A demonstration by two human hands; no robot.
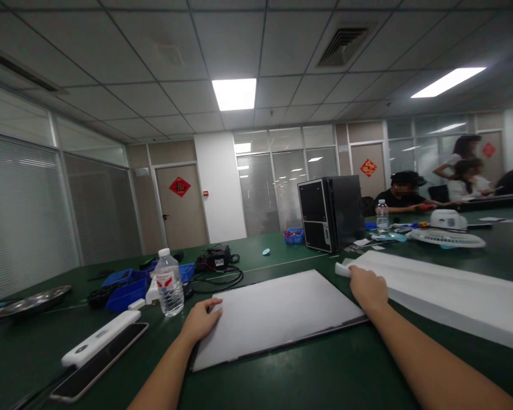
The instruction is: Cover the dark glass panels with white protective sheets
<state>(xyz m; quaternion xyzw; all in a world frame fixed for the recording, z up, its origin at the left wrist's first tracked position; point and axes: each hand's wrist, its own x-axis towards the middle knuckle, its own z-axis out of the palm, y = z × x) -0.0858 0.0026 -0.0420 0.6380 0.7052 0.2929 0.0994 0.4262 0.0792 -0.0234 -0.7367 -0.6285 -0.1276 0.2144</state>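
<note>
A flat rectangular panel (pixel 277 316) with a whitish face and thin dark edges lies on the green table. My left hand (pixel 202 320) rests at its left edge, thumb and fingers apart on the surface. Just beyond the panel's right side, my right hand (pixel 368 287) is closed on the near-left end of a long white sheet (pixel 457 290), perhaps foam or paper. A small folded bit of that sheet sticks out past my fingers, most of which are hidden behind the hand.
Left of the panel stand a water bottle (pixel 169 285), a white bar-shaped device (pixel 102 337), a phone (pixel 100 361) and blue trays (pixel 128 293). Behind are a black adapter with cables (pixel 217 259) and a computer case (pixel 331 213). A white fan (pixel 447 236) lies farther right; several people sit beyond.
</note>
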